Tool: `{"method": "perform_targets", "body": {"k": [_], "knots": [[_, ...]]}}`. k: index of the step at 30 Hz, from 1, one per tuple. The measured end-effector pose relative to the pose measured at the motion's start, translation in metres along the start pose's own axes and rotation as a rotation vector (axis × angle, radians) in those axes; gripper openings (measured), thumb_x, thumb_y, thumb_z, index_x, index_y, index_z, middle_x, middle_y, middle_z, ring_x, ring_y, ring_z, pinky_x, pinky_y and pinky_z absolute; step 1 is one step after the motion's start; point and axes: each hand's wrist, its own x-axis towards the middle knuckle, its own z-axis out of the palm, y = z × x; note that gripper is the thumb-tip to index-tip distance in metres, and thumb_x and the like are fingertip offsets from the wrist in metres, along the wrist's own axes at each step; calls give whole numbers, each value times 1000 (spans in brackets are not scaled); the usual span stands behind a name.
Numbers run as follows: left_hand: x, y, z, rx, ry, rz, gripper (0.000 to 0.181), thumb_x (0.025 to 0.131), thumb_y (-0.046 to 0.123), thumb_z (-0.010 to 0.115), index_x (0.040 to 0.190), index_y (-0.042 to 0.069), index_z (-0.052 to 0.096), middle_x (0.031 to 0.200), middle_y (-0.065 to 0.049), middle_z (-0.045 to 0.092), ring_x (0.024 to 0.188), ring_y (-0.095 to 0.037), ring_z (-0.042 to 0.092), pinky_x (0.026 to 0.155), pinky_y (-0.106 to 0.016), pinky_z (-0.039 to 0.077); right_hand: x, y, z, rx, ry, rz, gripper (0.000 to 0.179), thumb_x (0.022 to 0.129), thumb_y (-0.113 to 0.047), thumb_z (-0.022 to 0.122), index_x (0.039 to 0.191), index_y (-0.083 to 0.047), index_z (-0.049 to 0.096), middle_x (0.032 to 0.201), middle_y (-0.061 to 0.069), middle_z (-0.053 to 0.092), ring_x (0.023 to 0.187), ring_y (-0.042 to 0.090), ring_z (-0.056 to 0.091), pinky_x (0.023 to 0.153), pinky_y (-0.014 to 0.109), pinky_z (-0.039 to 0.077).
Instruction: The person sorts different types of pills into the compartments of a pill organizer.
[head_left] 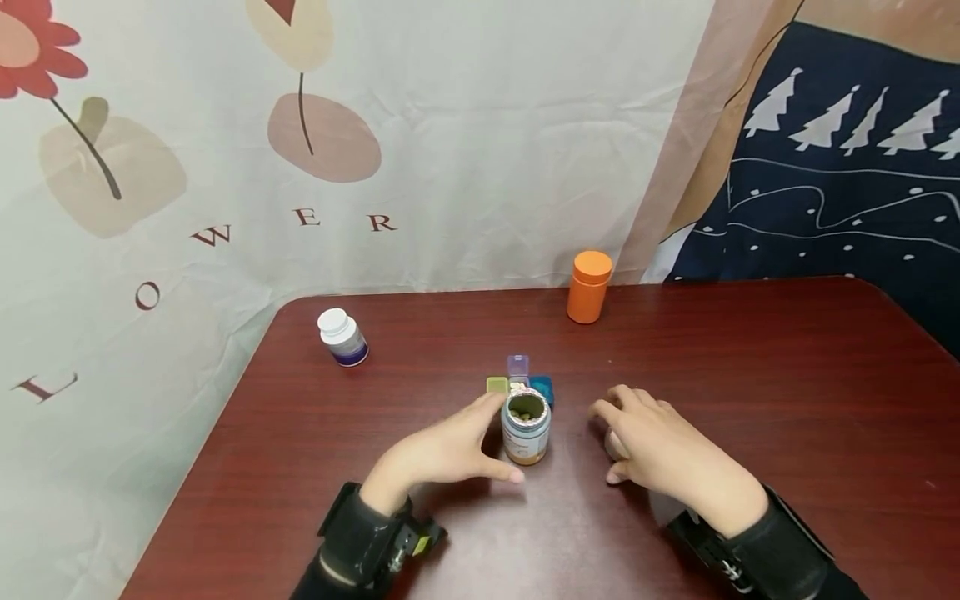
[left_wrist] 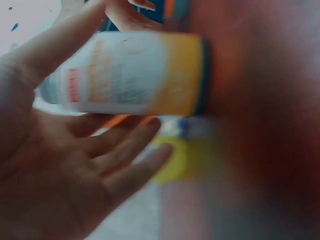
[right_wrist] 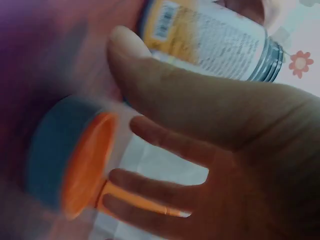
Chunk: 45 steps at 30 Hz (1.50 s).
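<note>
An uncapped supplement bottle (head_left: 527, 442) with a white and orange label stands upright on the table, greenish contents showing through its mouth. My left hand (head_left: 450, 448) is around its left side, thumb and fingers spread apart; contact is hard to tell. To the right, my right hand (head_left: 660, 442) hovers low over the table with loosely bent fingers. Below them, a blue-grey screw cap (right_wrist: 52, 155) with an orange inside appears in the right wrist view, apart from the fingertips. Directly behind the bottle sits a small pill organizer (head_left: 542, 389) with coloured lids raised, partly hidden.
A white bottle (head_left: 343, 337) with a blue base band stands at the back left of the table (head_left: 750, 358). Near the back edge is an orange bottle (head_left: 588, 287). Printed cloth (head_left: 487, 150) hangs behind the table, with a dark tree-patterned cloth (head_left: 847, 192) at right.
</note>
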Motion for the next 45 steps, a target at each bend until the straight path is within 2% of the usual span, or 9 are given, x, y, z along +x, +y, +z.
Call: {"method": "perform_targets", "body": {"k": [6, 10, 16, 19, 26, 32, 38, 41, 45], "knots": [[25, -31, 26, -221, 55, 41, 86, 87, 54, 93, 156, 27, 49, 142, 11, 65, 133, -9, 63, 119, -37, 51, -10, 25, 15, 2, -67, 69, 67, 71, -20, 105, 127, -14, 70, 110, 11, 62, 89, 30, 65, 67, 50, 57], [35, -31, 34, -249, 99, 27, 75, 87, 49, 94, 149, 29, 56, 128, 16, 71, 123, -5, 68, 113, -36, 54, -6, 34, 24, 2, -116, 88, 64, 74, -15, 103, 128, -12, 70, 109, 11, 62, 89, 29, 66, 66, 45, 57], [36, -22, 36, -226, 137, -10, 61, 86, 36, 97, 137, 26, 65, 118, 18, 73, 115, -2, 69, 107, -32, 56, -5, 44, 41, -72, -70, 61, 58, 70, -13, 102, 118, -13, 68, 103, 2, 61, 88, 21, 64, 71, 39, 57], [34, -19, 33, -200, 147, -4, 58, 86, 37, 96, 135, 23, 67, 118, 15, 74, 112, -3, 69, 105, -30, 56, -6, 38, 35, -72, -45, 38, 56, 69, -12, 100, 113, -13, 66, 99, 0, 59, 84, 21, 63, 68, 40, 56], [28, -16, 30, -171, 138, 38, 59, 89, 38, 94, 137, 19, 66, 120, 10, 75, 112, -5, 69, 102, -31, 57, -10, -6, -16, 85, -46, 69, 48, 81, -12, 94, 113, -10, 59, 92, 0, 51, 72, 13, 49, 61, 32, 42], [33, -23, 35, -158, 134, 57, 53, 89, 42, 95, 132, 31, 67, 116, 21, 72, 112, 0, 69, 105, -28, 56, -10, -25, -38, 124, 145, 69, 44, 94, -18, 88, 133, -10, 69, 107, 5, 63, 72, 9, 53, 61, 30, 46], [36, -26, 37, -148, 129, 94, 53, 90, 40, 95, 134, 29, 67, 118, 20, 73, 114, 0, 69, 105, -27, 57, -7, -38, -45, 197, 522, 35, 46, 88, -10, 92, 122, -6, 62, 115, 9, 70, 84, 17, 67, 70, 38, 59], [35, -26, 35, -145, 130, 93, 53, 90, 40, 94, 135, 27, 67, 118, 20, 73, 113, 0, 69, 104, -27, 57, -5, -46, -43, 291, 675, -2, 49, 82, -4, 95, 117, -4, 61, 123, 12, 73, 94, 23, 72, 82, 21, 58], [34, -26, 32, -154, 125, 93, 55, 90, 42, 94, 136, 28, 68, 119, 19, 74, 113, 0, 70, 104, -28, 57, -1, -58, -39, 435, 723, -95, 45, 79, 0, 95, 111, -5, 64, 133, 10, 76, 107, 26, 75, 98, 1, 42]]}}
